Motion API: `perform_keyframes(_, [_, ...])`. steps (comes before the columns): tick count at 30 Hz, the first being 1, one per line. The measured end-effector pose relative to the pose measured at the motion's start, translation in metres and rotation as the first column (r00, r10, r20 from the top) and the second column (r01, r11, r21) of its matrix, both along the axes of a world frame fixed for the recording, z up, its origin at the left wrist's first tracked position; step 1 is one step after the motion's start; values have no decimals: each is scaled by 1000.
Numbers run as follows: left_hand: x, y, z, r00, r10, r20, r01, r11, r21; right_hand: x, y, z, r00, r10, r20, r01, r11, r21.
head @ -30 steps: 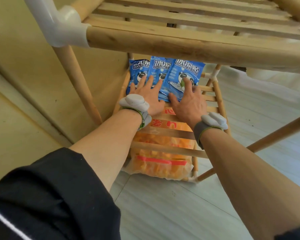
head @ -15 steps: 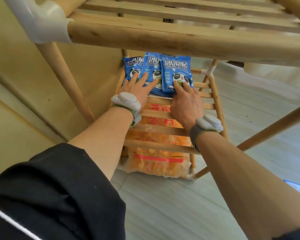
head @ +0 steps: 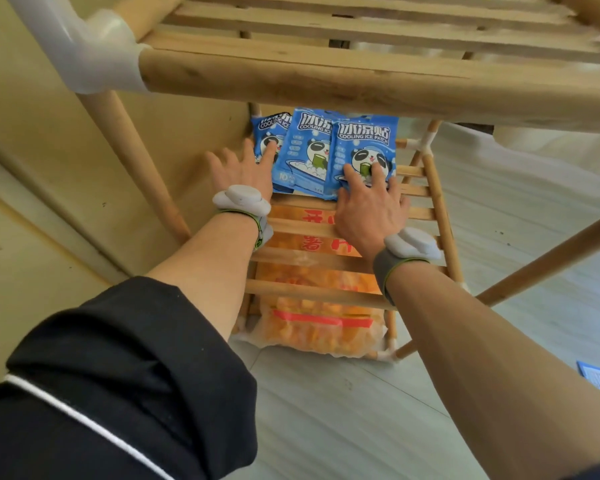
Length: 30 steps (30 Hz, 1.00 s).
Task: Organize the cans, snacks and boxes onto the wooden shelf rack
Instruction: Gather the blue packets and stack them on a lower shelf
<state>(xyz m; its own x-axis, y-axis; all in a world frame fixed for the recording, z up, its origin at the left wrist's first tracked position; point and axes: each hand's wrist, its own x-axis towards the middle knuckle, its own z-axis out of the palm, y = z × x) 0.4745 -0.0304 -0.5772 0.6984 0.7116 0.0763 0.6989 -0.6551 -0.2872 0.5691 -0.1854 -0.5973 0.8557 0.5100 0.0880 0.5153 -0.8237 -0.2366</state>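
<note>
our left hand [head: 243,173] lay open, fingers spread, one fingertip on the leftmost of three blue packets [head: 310,150]. our right hand [head: 368,209] pressed flat on the rightmost, fingers straight, gripping nothing. the packets sat overlapping on the lower slats of the rack [head: 326,81], with an orange snack bag [head: 319,329] underneath.
</note>
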Motion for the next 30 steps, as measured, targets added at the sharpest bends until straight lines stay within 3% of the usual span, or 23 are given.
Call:
perform_keyframes(5, [4,2,5,998,20,-67,-20,1000,-6,2,-2,8,995,44,-92,-44,999,-2])
perform_keyframes(12, [0,-11,7,998,51,-22,-54,976,-210,3,-17,18,972,155,-176,-166,985,-51])
perform_keyframes(23, [-66,-105,67,992,-129,1,122,934,-335,-79,-83,80,965,193,-176,-222,961,-163])
perform_keyframes(27, [-93,-152,101,977,-178,117,207,924,-322,-109,-131,120,963,212,-168,-241,954,-178])
perform_keyframes(30, [-103,-176,123,963,-263,61,265,878,-399,-124,-163,149,966,197,-169,-234,942,-240])
